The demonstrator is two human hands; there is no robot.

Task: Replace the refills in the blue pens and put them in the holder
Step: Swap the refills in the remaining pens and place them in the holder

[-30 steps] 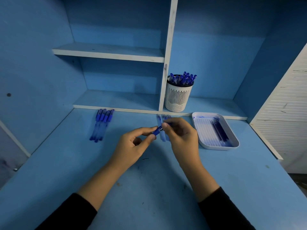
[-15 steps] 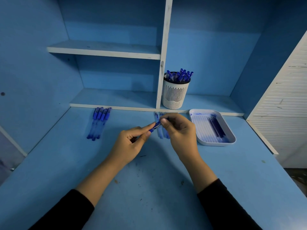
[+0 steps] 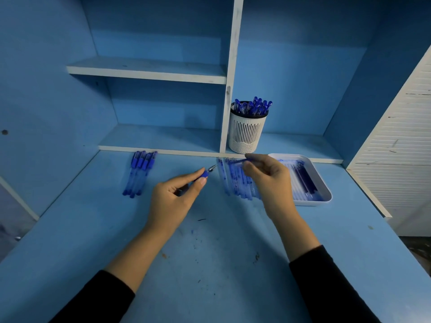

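Note:
My left hand (image 3: 177, 194) grips a blue pen (image 3: 206, 173) by its barrel, metal tip pointing up and to the right. My right hand (image 3: 268, 180) pinches a thin blue refill (image 3: 236, 162) a short way to the right of that tip, apart from the pen. It hovers over a row of several refills (image 3: 234, 180) lying on the desk. A white slotted holder (image 3: 247, 134) with several blue pens in it stands on the low shelf behind. Several capped blue pens (image 3: 140, 173) lie side by side at the left.
A white tray (image 3: 325, 187) with several refills in it sits at the right, just beyond my right hand. A white upright divider (image 3: 229, 89) rises beside the holder. A white slatted panel (image 3: 401, 148) borders the desk's right side. Ink specks mark the blue desk (image 3: 210, 252).
My hands, joined at the pen's tip before, have drawn apart. The right hand has moved right with a thin refill; the left still holds the pen.

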